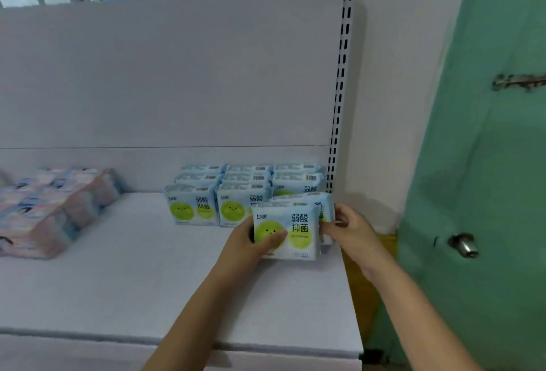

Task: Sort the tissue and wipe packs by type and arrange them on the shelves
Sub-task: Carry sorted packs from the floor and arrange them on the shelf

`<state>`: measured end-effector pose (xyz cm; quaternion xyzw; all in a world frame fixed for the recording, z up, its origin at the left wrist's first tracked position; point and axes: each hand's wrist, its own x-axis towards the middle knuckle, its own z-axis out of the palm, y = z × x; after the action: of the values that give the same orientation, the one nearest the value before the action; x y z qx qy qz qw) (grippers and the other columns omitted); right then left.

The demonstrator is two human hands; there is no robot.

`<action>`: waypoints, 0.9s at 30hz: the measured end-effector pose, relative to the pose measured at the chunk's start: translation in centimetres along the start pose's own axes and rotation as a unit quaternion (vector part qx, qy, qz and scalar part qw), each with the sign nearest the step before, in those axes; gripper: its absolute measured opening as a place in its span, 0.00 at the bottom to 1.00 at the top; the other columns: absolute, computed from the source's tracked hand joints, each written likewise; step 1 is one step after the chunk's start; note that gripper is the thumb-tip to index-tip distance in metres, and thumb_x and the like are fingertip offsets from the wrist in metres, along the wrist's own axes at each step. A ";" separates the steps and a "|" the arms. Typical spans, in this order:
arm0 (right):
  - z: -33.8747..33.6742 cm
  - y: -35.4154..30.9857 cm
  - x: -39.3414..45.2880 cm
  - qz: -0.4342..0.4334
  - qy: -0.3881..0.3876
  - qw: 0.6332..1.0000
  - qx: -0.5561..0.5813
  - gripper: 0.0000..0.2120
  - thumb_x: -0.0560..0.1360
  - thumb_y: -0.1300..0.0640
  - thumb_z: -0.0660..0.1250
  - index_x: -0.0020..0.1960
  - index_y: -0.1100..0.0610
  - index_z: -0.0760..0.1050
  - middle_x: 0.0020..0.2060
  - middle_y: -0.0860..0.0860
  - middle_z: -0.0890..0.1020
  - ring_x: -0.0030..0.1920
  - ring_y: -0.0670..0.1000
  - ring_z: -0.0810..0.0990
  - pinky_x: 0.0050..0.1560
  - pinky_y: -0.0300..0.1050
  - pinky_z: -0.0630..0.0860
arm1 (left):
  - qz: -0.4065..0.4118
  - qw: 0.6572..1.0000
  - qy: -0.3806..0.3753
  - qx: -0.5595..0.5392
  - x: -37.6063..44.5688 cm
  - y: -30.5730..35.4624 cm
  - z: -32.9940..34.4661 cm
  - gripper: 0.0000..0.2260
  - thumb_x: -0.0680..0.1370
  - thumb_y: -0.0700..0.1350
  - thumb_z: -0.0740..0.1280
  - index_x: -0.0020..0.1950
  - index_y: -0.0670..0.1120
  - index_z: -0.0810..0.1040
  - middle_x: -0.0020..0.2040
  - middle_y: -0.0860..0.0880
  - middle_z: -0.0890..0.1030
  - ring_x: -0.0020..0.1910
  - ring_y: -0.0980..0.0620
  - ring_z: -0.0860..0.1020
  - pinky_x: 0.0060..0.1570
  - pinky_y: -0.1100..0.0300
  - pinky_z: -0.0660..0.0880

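On the white shelf [147, 267], several light-blue wipe packs with green circles [224, 193] stand in rows at the back right. In front of the rightmost row, my left hand [251, 240] grips the left edge of one such wipe pack [295, 230], thumb across its face. A second pack [320, 202] stands right behind it. My right hand [351, 231] holds the packs from the right side, fingers curled round their edge. At the shelf's left lies a bundle of pink-and-blue tissue packs [50, 211].
A white back panel rises behind the shelf, with a slotted upright [339, 90] at its right end. Right of the shelf stands a green door [487, 164] with a metal knob [464, 245]. Windows run above the panel.
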<state>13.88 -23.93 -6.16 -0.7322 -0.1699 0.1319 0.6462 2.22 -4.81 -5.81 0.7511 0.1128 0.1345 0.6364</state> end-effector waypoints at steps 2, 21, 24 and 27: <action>-0.5 0.4 1.1 0.000 0.000 1.000 0.003 0.14 0.74 0.56 0.75 0.58 0.46 0.78 0.53 0.44 0.84 0.55 0.46 0.81 0.52 0.44 0.77 | -0.008 1.000 0.015 0.006 0.2 -0.4 -0.8 0.16 0.76 0.42 0.75 0.62 0.46 0.80 0.55 0.50 0.86 0.56 0.49 0.84 0.56 0.53 0.81; 3.2 0.1 3.8 -0.117 0.151 0.964 -0.187 0.25 0.74 0.54 0.75 0.65 0.57 0.69 0.58 0.51 0.76 0.46 0.45 0.79 0.43 0.33 0.75 | 0.061 0.964 0.102 0.238 2.0 -0.9 -4.2 0.18 0.71 0.49 0.79 0.58 0.55 0.77 0.52 0.56 0.80 0.48 0.60 0.78 0.45 0.60 0.78; 2.9 -1.2 1.7 -0.197 0.158 0.944 -0.214 0.23 0.77 0.44 0.67 0.68 0.53 0.69 0.60 0.46 0.71 0.54 0.45 0.75 0.52 0.41 0.78 | 0.070 0.971 0.064 0.220 2.4 -0.5 -3.9 0.19 0.72 0.48 0.78 0.60 0.58 0.77 0.54 0.59 0.82 0.50 0.62 0.79 0.48 0.63 0.78; 2.8 -1.8 0.1 -0.185 0.024 0.963 -0.195 0.26 0.74 0.39 0.67 0.69 0.44 0.67 0.61 0.39 0.68 0.58 0.38 0.73 0.52 0.30 0.75 | 0.082 0.975 0.021 0.206 3.0 0.1 -3.2 0.20 0.73 0.48 0.77 0.64 0.56 0.77 0.56 0.60 0.83 0.52 0.61 0.80 0.53 0.57 0.80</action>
<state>12.66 -21.21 -4.75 -0.8031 -0.3094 -0.0431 0.5075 3.89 -0.82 -5.02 0.8698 0.0894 0.1763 0.4521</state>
